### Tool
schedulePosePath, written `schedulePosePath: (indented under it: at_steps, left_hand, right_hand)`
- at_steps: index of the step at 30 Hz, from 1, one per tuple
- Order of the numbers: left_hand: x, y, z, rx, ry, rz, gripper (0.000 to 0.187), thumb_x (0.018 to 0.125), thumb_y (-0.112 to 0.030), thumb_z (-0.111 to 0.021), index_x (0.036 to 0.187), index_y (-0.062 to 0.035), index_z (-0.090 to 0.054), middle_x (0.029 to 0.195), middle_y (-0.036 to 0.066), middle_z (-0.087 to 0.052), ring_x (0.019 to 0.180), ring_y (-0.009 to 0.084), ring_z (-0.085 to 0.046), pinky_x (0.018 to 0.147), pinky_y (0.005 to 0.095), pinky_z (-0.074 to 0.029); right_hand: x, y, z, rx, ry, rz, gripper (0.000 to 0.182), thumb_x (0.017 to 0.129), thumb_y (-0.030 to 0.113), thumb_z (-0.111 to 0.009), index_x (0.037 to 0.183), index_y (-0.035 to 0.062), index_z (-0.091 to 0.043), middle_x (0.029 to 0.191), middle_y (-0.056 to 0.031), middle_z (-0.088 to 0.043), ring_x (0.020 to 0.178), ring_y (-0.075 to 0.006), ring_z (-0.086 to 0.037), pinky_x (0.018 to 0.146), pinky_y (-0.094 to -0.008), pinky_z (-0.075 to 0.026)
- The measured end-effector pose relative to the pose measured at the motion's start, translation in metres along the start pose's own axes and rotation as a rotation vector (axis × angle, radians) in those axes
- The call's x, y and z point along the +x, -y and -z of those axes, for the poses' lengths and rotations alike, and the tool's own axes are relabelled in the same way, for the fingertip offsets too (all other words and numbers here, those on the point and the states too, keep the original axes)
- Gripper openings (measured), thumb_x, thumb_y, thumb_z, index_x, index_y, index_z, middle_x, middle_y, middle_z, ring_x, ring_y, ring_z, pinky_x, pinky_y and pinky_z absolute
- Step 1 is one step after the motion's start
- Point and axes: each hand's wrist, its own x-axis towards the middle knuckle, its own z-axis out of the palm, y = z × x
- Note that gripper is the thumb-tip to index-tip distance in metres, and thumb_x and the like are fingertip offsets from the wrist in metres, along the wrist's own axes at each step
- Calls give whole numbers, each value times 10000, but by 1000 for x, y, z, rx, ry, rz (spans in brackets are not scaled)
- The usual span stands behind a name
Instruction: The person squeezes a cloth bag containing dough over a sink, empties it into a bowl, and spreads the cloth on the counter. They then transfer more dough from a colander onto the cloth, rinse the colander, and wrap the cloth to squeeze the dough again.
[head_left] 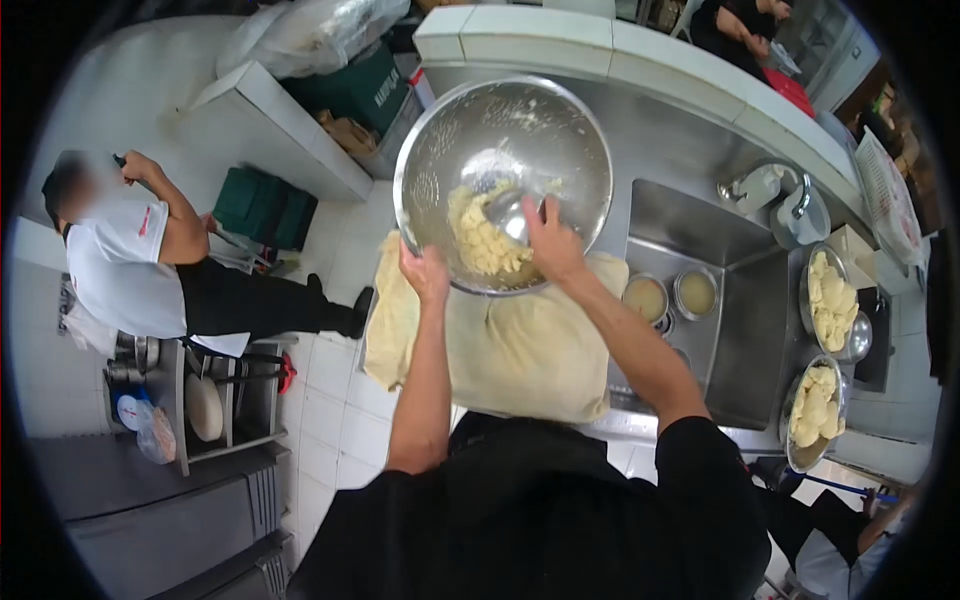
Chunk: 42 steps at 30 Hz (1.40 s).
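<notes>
dough pieces [483, 243] heaped low in tilted steel mixing bowl [560, 130], above cloth-draped worktop [520, 350]. left hand [427, 272] gripping the rim, fingers wrapped, likely to steady the tilt; right hand [548, 240] inside, fingers closed on a metal scoop [507, 212].

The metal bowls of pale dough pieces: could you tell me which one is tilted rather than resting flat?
The large bowl, gripped at its rim by the left hand while the right hand reaches inside; the two bowls beside the sink rest flat.

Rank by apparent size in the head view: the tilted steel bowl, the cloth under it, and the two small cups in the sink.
1. Cloth
2. Steel bowl, held nearer the camera, so unsure
3. Two cups, alike
</notes>
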Motion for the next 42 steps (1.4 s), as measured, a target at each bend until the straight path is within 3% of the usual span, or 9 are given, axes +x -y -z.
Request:
schedulePosePath:
  at_steps: [7,14,19,22,24,34,37,40,42]
  left_hand:
    - [14,11,29,-180,104,332,429,789,67,-554,1212,-6,-568,1061,68,-646,900,155,-615,802,274,-482]
    - [-34,-17,56,-262,-3,175,371,793,75,-555,1159,18,-583,1031,63,-649,903,154,-604,793,274,-479]
    - [-62,-44,68,10,-17,82,306,799,32,-551,1098,29,-615,991,41,-641,882,113,-572,811,255,-453]
    - [-65,-45,70,16,-53,71,302,804,21,-534,1096,34,-609,1000,46,-642,894,121,-577,824,259,-455]
    - [-68,-38,77,28,-67,52,293,808,20,-531,1090,32,-607,1002,55,-648,905,127,-590,833,261,-462]
    - [-50,-24,81,40,-40,-15,351,795,72,-488,1123,34,-606,1003,69,-663,886,138,-613,796,264,-480]
    - [-50,-24,81,24,-69,-24,279,789,34,-509,1046,41,-619,931,43,-648,811,113,-574,747,253,-464]
    - [-56,-25,80,55,-97,-70,221,786,-6,-526,977,43,-624,844,16,-623,739,90,-528,696,240,-442]
    - [-59,-19,86,72,-99,-54,224,785,-9,-526,977,42,-630,867,23,-633,759,95,-539,700,244,-444]
  right_hand:
    - [10,-32,51,109,-18,188,593,858,47,-515,1401,248,-388,1332,-203,-444,731,-432,-660,620,-540,-559]
    - [-15,9,107,-131,-69,-85,619,848,47,-512,1423,213,-355,1343,-242,-429,675,-392,-665,567,-511,-564]
    - [-61,35,26,38,-9,-104,640,829,41,-525,1426,210,-369,1363,-276,-416,706,-422,-673,525,-471,-568]
    - [-59,48,39,110,34,33,660,827,36,-526,1442,218,-370,1391,-238,-424,750,-469,-649,633,-518,-565]
    - [-31,54,66,225,-223,175,623,815,46,-565,1394,239,-440,1385,-166,-457,741,-405,-663,560,-465,-583]
    - [-62,65,28,-83,-168,735,656,816,65,-563,1348,435,-456,1408,-82,-462,776,-296,-629,543,-398,-586]
    - [-22,54,64,-2,-141,674,658,819,65,-558,1355,433,-458,1412,-83,-457,814,-300,-640,549,-403,-583]
    - [-9,43,62,-14,-228,286,643,826,73,-551,1364,416,-465,1414,-91,-453,822,-320,-648,557,-407,-583]
    - [-30,43,33,-37,88,178,603,837,67,-531,1370,345,-477,1415,-136,-442,849,-344,-652,569,-429,-581]
